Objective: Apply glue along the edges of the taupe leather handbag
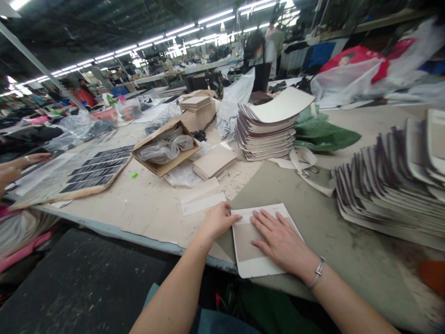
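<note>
Left of a tall, fanned stack of pale, dark-edged panels, a flat white panel lay under the person's outspread right hand, its beige rectangular patch seemingly placed but smoothing probably unfinished, while the left hand touched the panel's corner, its grip unclear.

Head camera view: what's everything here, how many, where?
Panel: one, off-white, front centre
Brown-edged stacks: two, white-topped, centre and right
Strap: one, off-white, between stacks
Sheet: one, green, behind strap
Box: one, brown, left of centre
Cards: several, beige, right of box
Board: one, tan with black strips, left
Table: one, tan, beneath these
Lights: many, white, overhead
Plastic bags: several, translucent, farther back
Background clutter: uncountable, mixed, blurred
Co-worker's hands: apparently two, bare, left
Left hand: one, bare, at panel's corner
Right hand: one, bare, on panel
</note>
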A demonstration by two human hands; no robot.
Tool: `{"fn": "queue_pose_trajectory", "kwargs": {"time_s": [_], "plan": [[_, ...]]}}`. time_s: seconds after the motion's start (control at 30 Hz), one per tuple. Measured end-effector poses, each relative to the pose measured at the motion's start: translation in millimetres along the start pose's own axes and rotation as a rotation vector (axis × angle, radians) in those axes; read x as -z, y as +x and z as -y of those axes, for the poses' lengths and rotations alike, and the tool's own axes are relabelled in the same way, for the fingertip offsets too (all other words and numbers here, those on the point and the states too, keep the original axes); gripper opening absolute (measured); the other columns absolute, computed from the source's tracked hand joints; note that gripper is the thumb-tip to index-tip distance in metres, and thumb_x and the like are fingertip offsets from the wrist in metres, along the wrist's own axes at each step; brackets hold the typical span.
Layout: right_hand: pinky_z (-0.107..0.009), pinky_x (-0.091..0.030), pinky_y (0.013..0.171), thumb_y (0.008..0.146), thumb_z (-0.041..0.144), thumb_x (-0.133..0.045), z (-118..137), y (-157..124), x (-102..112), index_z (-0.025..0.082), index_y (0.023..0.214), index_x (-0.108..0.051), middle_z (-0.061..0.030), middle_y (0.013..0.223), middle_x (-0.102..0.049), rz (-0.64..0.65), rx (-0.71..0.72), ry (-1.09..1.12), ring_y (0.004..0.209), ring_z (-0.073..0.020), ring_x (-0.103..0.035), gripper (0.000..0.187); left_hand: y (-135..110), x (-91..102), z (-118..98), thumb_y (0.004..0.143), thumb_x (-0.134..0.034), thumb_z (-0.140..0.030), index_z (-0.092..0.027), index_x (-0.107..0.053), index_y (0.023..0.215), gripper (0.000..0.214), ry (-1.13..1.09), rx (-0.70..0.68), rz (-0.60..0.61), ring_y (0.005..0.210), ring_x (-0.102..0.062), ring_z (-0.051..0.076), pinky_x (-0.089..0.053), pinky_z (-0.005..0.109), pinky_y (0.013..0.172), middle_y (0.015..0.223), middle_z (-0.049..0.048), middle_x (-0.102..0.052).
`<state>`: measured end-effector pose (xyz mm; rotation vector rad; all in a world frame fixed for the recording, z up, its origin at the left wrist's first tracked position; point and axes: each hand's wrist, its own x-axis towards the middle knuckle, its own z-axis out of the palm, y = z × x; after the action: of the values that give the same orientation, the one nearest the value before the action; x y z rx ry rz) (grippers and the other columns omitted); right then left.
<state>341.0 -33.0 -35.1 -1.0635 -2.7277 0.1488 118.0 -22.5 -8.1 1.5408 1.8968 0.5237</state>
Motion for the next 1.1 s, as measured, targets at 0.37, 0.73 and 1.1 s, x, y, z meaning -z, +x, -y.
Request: {"fn": "queue_pose_trajectory", "kwargs": {"time_s": [0.37,0.73,1.1], "plan": [[-0.046,-0.042,0.098,0.083,0.05,-0.054,-37.6,-5.4,16.3,0.009,0.137,-0.043,-0.0195,0.132,-0.051,-0.558,-0.65,0.481,0.12,-0.03,-0.049,0.068,0.6,-10.9,-7.1,0.056,-0.078,-0.033,-0.018,-0.055,0.075,0.034,-0.817,0.009,0.064,0.053,-0.051,0.01,-0.035,0.02,0.053,0.059,-0.0044,-0.058],[-0.031,-0.043,0.068,0.081,0.056,-0.051,-43.4,-6.2,34.5,0.016,0.09,-0.069,-0.0041,0.084,-0.07,-0.46,-0.764,0.876,0.078,-0.0236,-0.06,0.045,-13.5,-13.6,-23.7,0.062,-0.08,-0.034,-0.015,-0.06,0.084,0.036,-1.085,0.003,0.008,0.061,-0.057,0.01,-0.042,0.018,0.058,0.072,0.0002,-0.066],[-0.029,-0.041,0.075,0.08,0.054,-0.059,-42.1,-10.8,37.8,0.016,0.094,-0.068,-0.0042,0.091,-0.068,-0.549,-0.705,1.085,0.086,-0.0226,-0.057,0.041,-20.3,-27.7,-35.7,0.074,-0.072,-0.037,-0.013,-0.066,0.098,0.035,-1.363,0.032,0.137,0.073,-0.067,0.019,-0.051,0.027,0.067,0.079,0.0062,-0.072]]}}
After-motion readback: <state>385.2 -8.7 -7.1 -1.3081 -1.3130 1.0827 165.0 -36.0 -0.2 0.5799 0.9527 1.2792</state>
